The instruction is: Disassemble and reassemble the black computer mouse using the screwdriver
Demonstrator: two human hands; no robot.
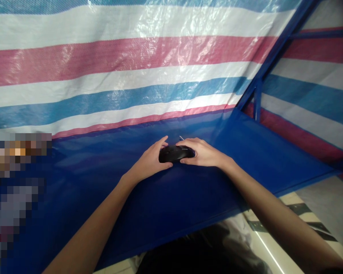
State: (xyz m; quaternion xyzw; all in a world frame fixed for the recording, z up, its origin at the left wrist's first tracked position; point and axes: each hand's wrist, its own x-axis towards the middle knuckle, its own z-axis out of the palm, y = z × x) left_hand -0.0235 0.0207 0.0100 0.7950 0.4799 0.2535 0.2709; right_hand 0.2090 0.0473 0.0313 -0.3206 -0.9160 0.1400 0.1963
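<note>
One left hand point(148, 161) and one right hand point(204, 152) are clasping a single black computer mouse point(175, 153) by its two ends, fingers half-curled. They're holding it on or just above one blue tabletop point(165, 201); striped tarpaulin point(108, 59) is hanging on two sides.

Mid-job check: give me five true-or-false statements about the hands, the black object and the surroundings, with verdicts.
1. The black object is between the left hand and right hand. True.
2. A striped sheet rises behind the blue surface. True.
3. The right hand is well away from the black object. False: its fingers and thumb are on it.
4. The striped sheet's stripes are all green. False: they are white, red and blue.
5. Both forearms are bare. True.
</note>
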